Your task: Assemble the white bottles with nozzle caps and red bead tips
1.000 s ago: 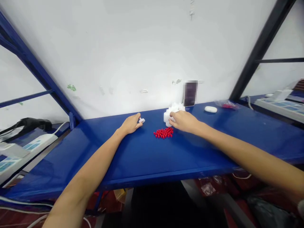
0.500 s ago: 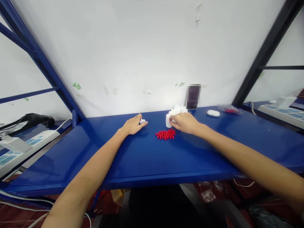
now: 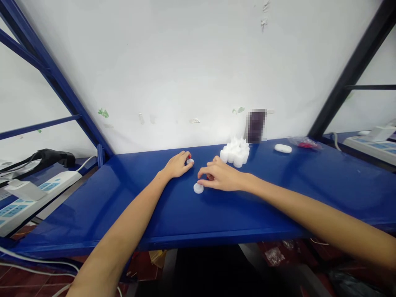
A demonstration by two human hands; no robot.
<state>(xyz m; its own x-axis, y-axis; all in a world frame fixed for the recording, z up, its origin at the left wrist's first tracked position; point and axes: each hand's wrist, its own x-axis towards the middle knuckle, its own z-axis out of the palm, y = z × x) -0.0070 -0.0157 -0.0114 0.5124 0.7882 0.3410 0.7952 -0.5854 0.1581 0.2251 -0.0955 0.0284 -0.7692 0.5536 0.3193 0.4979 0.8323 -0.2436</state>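
Observation:
My left hand (image 3: pixel 178 165) rests on the blue table, its thumb and fingers closed round a small white bottle (image 3: pixel 190 162). A bit of red shows at the top of that bottle, by the fingertips. To the right and nearer to me, my right hand (image 3: pixel 220 175) pinches another small white bottle (image 3: pixel 198 188) at its edge; a round white end faces me. Behind my right hand, a cluster of white bottles (image 3: pixel 235 153) with pointed tips stands close together. Small red pieces (image 3: pixel 210 177) show only as a speck between my right fingers; my hand covers the others.
A blurred-out phone-like object (image 3: pixel 256 126) leans on the wall. Right of it lie a white oval case (image 3: pixel 283 148) and a clear bag (image 3: pixel 305 143) with red pieces. Blue frame posts (image 3: pixel 66 90) and a power strip (image 3: pixel 46 189) are at the left.
My right hand has moved left and towards me from the cluster, carrying a white bottle, and now covers the red pieces. Red now shows at my left fingertips. The view has shifted slightly.

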